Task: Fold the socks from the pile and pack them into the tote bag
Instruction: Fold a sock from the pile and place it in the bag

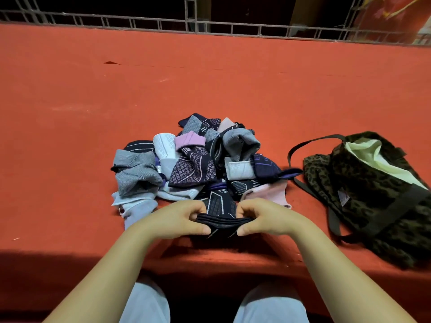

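Both hands stretch 1 dark sock's cuff.
Left hand (179, 219) and right hand (261, 216) pinch the dark patterned sock (220, 214) before the sock pile (189, 159); leopard-print tote bag (373, 194) lies right.

**Sock pile, tote bag and hands on a red-covered surface**

Red surface (210, 78): wide, with a metal railing (210, 25) along its far edge. Pile of socks (193, 159): near the front edge, grey, white, pink and dark patterned pieces heaped together. Dark sock (224, 221): at the pile's near side, pinched at its left end by the left hand (177, 219) and at its right end by the right hand (263, 217). Tote bag (373, 190): leopard print, pale lining showing at its open mouth, lying towards the right edge, just beside the pile.
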Demonstrator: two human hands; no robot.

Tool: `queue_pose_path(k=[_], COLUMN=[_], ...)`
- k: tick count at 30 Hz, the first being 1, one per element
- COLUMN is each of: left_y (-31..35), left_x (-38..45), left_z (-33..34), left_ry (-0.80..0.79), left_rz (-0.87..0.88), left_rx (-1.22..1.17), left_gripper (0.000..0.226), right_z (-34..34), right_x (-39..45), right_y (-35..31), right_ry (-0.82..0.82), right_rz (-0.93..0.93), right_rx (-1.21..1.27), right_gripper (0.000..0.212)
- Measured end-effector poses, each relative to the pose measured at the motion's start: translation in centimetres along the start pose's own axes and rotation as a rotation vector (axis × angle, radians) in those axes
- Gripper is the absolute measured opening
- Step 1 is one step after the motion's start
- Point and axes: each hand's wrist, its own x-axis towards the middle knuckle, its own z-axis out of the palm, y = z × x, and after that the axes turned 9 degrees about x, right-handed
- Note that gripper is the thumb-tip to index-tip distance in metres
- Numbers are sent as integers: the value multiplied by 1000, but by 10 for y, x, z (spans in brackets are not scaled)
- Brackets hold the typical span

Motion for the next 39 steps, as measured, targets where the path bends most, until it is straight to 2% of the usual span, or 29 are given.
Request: queue_pose_path(k=[5,9,11,14,16,21,24,26,28,30,32,34,36,39], left_y=[1,-5,-8,-10,-8,-15,-9,-1,12,29,49,71,99,145], left_x=[-10,-12,-10,-5,0,7,5,5,4,9,22,40,61,93], left_z=[4,11,17,28,34,35,38,42,43,44,46,50,52,57], left_ry=[-65,-84,-25,234,370,303,321,351,404,455,483,514,529,473], left_rz=[-51,-159,-212,-245,-256,-302,-306,-299,-282,-247,-219,-175,-103,-12], left_rx=[5,134,209,259,204,184,215,104,-174,-425,-517,-546,-531,-523], left_gripper=[18,38,35,31,21,30,29,28,30,28,18,15,30,48], right_z=[12,22,28,33,33,36,37,36,32,25,14,-2,-24,-60], right_x=[-2,5,9,12,11,6,1,-5,-15,-28,-40,-55,-74,-108], right_y=[6,10,12,17,18,19,15,11,8,1,-8,-16,-19,-17], right_ry=[2,77,173,304,347,330,311,291,301,382,558,763,902,992], right_rz=[16,50,85,171,218,258,283,253,216,151,46,-39,-62,-8], right_rx=[77,37,30,43,65,41,54,43,106,272,435,489,453,403], right_gripper=[23,18,19,19,19,16,23,26,24,18,16,12,11,15])
